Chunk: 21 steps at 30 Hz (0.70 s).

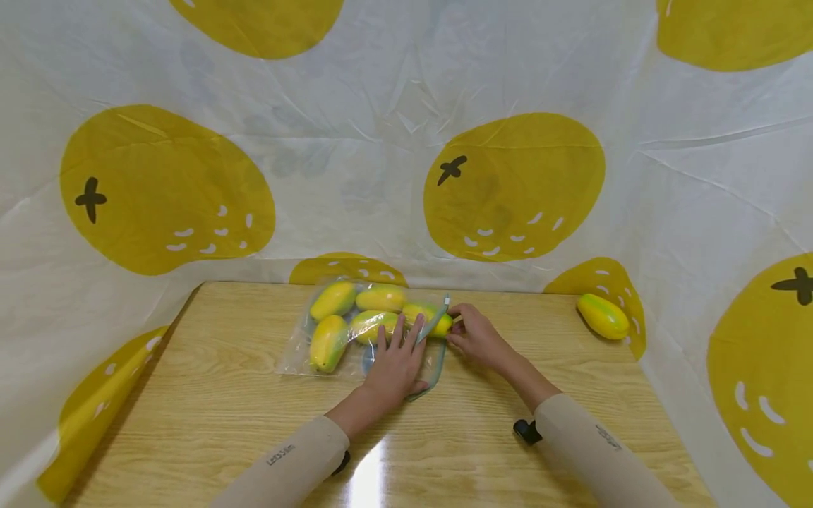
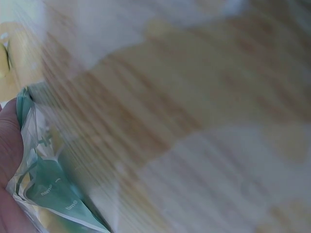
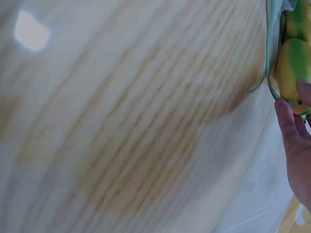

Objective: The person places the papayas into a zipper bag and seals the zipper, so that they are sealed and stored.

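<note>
A clear zip bag [image 1: 292, 356] with a green-edged mouth lies on the table, with several yellow-and-green mango-like fruits [image 1: 329, 342] inside. My left hand [image 1: 395, 363] rests on the bag near its mouth, fingers spread and fairly straight. In the left wrist view, that hand's fingers touch the bag's green edge [image 2: 53, 187]. At the mouth, my right hand [image 1: 476, 337] holds the end of another mango-like fruit [image 1: 444, 326], most of which lies within the bag. The right wrist view shows the right thumb against this fruit [image 3: 291, 68], with a finger beside the bag's edge.
A single mango-like fruit [image 1: 602, 317] lies at the table's far right corner. The wooden table [image 1: 209, 409] meets a white cloth [image 1: 349, 204] printed with big yellow fruits, which hangs behind it and on both sides.
</note>
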{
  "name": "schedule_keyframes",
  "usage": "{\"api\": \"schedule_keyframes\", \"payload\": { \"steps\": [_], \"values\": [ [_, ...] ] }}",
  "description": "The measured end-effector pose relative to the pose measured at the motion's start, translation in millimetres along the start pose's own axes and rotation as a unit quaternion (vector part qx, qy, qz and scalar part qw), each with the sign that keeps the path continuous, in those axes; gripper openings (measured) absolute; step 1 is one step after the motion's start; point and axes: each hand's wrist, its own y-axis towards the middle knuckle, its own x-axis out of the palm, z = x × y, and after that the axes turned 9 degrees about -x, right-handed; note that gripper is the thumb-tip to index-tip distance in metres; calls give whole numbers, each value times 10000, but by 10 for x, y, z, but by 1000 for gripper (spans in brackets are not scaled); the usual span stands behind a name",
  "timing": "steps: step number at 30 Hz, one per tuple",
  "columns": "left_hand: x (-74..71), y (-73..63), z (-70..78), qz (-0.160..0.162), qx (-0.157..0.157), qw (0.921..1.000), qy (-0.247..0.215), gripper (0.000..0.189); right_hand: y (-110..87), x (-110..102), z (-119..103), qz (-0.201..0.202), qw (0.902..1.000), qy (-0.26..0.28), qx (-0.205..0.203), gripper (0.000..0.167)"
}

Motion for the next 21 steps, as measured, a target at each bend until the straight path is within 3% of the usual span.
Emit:
{"api": "schedule_keyframes", "payload": {
  "steps": [5,9,16,21],
  "values": [
    [-10,0,-2,-48,16,10000,-50,102,70,-15,19,141,9998,72,115,45],
    [-5,-4,-9,47,41,10000,-31,104,110,-29,51,75,9999,130,70,54],
    [7,-16,-14,77,92,9999,-96,106,165,-13,105,-25,9956,920,197,63],
    [16,-12,-16,66,88,9999,-75,107,193,11,105,73,9972,732,121,59]
  ]
}}
